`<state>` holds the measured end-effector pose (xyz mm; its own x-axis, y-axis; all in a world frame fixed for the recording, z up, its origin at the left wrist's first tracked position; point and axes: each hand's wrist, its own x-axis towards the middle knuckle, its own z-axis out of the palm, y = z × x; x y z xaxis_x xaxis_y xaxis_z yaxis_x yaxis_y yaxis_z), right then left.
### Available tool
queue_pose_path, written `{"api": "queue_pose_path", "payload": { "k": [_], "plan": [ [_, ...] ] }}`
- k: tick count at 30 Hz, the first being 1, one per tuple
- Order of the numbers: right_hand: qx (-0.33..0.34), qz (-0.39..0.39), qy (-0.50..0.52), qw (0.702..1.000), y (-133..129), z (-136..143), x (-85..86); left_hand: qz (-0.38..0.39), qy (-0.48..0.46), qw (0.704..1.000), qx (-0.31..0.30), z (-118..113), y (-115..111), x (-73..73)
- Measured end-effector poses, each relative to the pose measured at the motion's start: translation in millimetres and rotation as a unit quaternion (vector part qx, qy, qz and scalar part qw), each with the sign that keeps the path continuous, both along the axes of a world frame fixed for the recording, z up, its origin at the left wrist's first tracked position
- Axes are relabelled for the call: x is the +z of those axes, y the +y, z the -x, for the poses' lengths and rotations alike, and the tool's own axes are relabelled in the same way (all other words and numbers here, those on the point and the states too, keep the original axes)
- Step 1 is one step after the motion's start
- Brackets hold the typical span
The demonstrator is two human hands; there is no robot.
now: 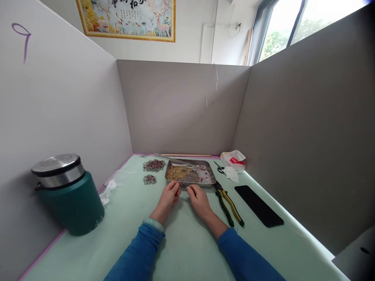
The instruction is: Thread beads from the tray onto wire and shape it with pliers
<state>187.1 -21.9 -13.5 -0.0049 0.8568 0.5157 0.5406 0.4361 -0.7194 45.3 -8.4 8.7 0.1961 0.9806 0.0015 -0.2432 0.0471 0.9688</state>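
Note:
My left hand (170,195) is closed in a pinch at the near edge of a shallow metal tray (206,185). What its fingertips hold is too small to make out. My right hand (199,200) pinches a thin dark metal piece (183,182) that points toward the left fingertips; its kind is unclear. Inside the tray, small gold-coloured pieces (178,173) fill the left side, with red, purple and clear beads (204,175) on the right. Left of the tray are a larger pile (154,165) and a smaller pile (150,179) of silvery rings with red bits.
Pliers with yellow-black handles (231,208) and a black phone-like slab (258,205) lie right. Behind them are scissors (220,169), tissue (231,174) and a white container (233,160). A green flask (69,197) stands left near crumpled tissue (108,191). Grey partitions (181,109) enclose the table.

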Motion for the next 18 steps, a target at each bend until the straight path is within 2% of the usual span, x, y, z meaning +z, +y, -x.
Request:
{"api": "queue_pose_path", "payload": {
  "k": [7,18],
  "plan": [
    [-0.023,0.001,-0.013,1.0,1.2,-1.5,-1.0,-0.036,0.013,0.998,0.058,1.8,2.4,-1.6],
    [-0.008,-0.002,-0.015,1.0,-1.9,-1.4,2.2,-0.062,0.013,0.994,0.084,4.2,4.1,-3.2]
  ]
}}
